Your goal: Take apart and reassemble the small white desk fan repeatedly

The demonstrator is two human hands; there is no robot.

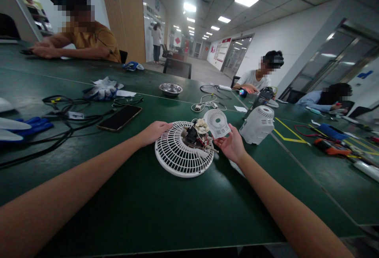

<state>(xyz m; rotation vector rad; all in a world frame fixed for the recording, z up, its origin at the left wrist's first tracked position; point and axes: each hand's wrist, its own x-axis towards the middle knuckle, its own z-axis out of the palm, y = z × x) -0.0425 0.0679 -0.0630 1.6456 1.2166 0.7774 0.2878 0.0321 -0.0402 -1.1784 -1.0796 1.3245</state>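
A white round fan guard [173, 156] lies on the green table before me, with the fan's motor [192, 135] and its wires exposed on top. My left hand [156, 132] is closed on the guard's left rim. In my right hand [232, 145] is a white slotted plastic cover [217, 123], pinched by its lower right edge and tilted up beside the motor. A pale cream part [201, 126] sits on the motor near that cover. Just right of my right hand stands a white vented plastic housing [259, 126].
A phone [120, 118], black cables [68, 112] and work gloves [105, 88] lie to the left. A steel bowl [171, 89] and a white cord [207, 104] are farther back. Tools, including an orange-and-black meter [331, 147], lie at the right. Other people sit around the table.
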